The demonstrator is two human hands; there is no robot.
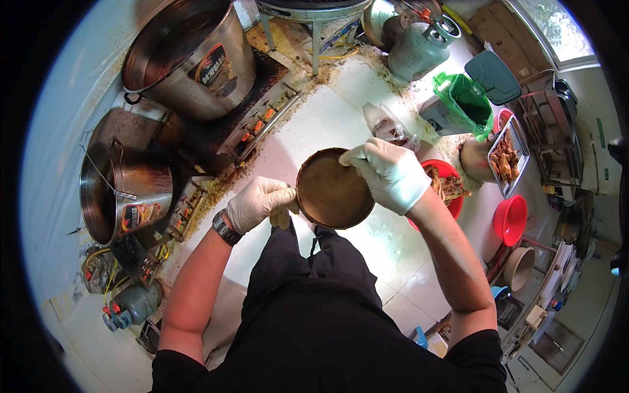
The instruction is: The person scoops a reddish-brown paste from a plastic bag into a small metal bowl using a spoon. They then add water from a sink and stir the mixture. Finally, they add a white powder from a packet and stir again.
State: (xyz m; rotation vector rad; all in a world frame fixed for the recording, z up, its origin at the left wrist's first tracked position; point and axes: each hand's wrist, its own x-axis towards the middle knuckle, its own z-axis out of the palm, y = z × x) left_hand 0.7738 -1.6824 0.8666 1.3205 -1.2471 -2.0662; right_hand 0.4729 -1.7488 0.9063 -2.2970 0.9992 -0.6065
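A round, brown-stained vessel [336, 189] with a dark rim is held up in front of my body, its broad face turned towards me. Whether that face is a bare bottom or liquid inside is unclear. My left hand [264, 202], in a pale disposable glove, grips its left edge, with the fingertips partly hidden. My right hand [388, 172], gloved too, pinches the upper right rim between thumb and bent fingers. Behind my right wrist, a red basin [451, 169] holds pieces of cooked-looking meat. A clear plastic bag [393, 131] with dark contents lies on the floor just beyond that hand.
Two large steel stockpots, one far [223, 93] and one near [147, 182], stand on gas burners at left. Gas cylinders [417, 51] [142, 302] stand far right and near left. A lined bin [444, 115], a meat tray [523, 152], a red basin [511, 221] and shelving [530, 299] line the right.
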